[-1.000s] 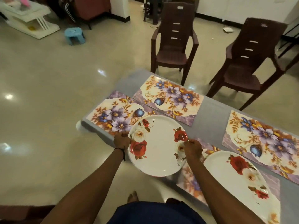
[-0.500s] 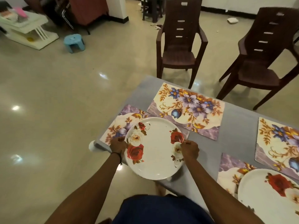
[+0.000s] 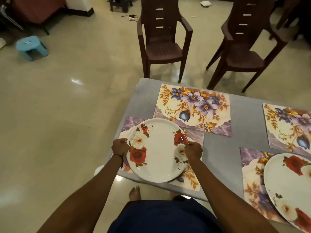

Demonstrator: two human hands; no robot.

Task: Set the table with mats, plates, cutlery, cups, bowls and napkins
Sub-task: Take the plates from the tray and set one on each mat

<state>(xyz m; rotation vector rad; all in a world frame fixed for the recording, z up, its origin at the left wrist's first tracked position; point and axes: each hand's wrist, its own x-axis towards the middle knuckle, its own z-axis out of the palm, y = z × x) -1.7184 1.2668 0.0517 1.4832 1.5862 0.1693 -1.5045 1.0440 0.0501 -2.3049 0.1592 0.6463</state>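
A round white plate (image 3: 158,153) with red and white roses lies over the near-left floral mat (image 3: 193,180) at the table's corner. My left hand (image 3: 119,147) grips its left rim and my right hand (image 3: 193,149) grips its right rim. A second rose plate (image 3: 289,187) rests on the near-right mat (image 3: 252,179). Two more floral mats, bare of dishes, lie on the far side: one in the middle (image 3: 193,108) and one at the right edge (image 3: 289,126).
The grey table (image 3: 222,153) ends just left of the plate. Two dark brown plastic chairs (image 3: 163,41) (image 3: 244,47) stand beyond the far edge. A small blue stool (image 3: 31,47) sits on the shiny floor at the left.
The plate, held in both hands, has moved onto the near-left mat and now covers most of it. My view has shifted left, so the table sits further right.
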